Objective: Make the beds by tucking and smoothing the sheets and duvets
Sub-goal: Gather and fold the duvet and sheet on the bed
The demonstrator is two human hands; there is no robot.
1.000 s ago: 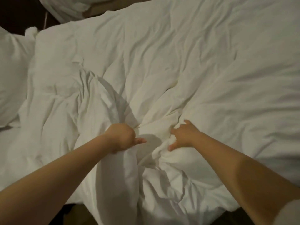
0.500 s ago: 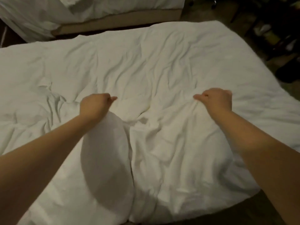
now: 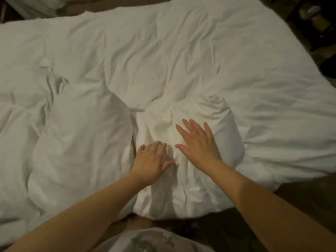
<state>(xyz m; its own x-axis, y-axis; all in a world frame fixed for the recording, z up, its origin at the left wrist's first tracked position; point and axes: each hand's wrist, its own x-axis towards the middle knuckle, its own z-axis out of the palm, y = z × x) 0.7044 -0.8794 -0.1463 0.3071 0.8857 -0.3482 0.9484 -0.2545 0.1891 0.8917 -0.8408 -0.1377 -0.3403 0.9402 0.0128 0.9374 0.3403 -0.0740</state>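
A white, heavily creased duvet [image 3: 181,57] covers the bed and fills most of the view. Its near edge bulges in puffy folds and hangs over the bed's side in front of me. My left hand [image 3: 151,162] lies flat on the duvet near that edge, fingers straight and spread. Just to its right, my right hand [image 3: 198,144] presses on a raised lump of the duvet, fingers straight and fanned out. Neither hand holds any fabric.
A second bed with white bedding [image 3: 36,4] stands beyond the far edge, across a narrow gap. Dark floor with dim objects [image 3: 316,20] lies at the upper right. My white shirt [image 3: 151,240] shows at the bottom.
Both hands have let go of the bunched duvet they gripped and now lie flat on it, closer together near the front edge. The duvet has settled onto the bed.
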